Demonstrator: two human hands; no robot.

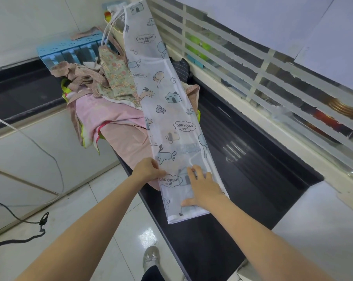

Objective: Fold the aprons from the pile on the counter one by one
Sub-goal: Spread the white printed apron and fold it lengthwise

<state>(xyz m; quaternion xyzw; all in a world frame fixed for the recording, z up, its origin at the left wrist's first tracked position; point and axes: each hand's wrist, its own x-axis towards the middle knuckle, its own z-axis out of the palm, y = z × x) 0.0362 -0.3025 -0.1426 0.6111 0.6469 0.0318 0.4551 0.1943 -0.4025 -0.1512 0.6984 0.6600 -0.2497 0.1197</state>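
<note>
A white apron (167, 110) printed with rabbits, houses and "Happy and free" lies folded into a long narrow strip down the black counter (252, 175). Its far end reaches past the apron pile (102, 92). My left hand (147, 169) pinches the strip's left edge near its near end. My right hand (202, 187) rests flat on the cloth with its fingers spread. The pile holds pink, floral and dotted aprons heaped at the counter's left side.
A blue plastic basket (70, 49) stands behind the pile. A barred window (252, 63) runs along the counter's right side. White floor tiles, a black cable (19, 238) and my shoe (150, 258) lie below the counter edge.
</note>
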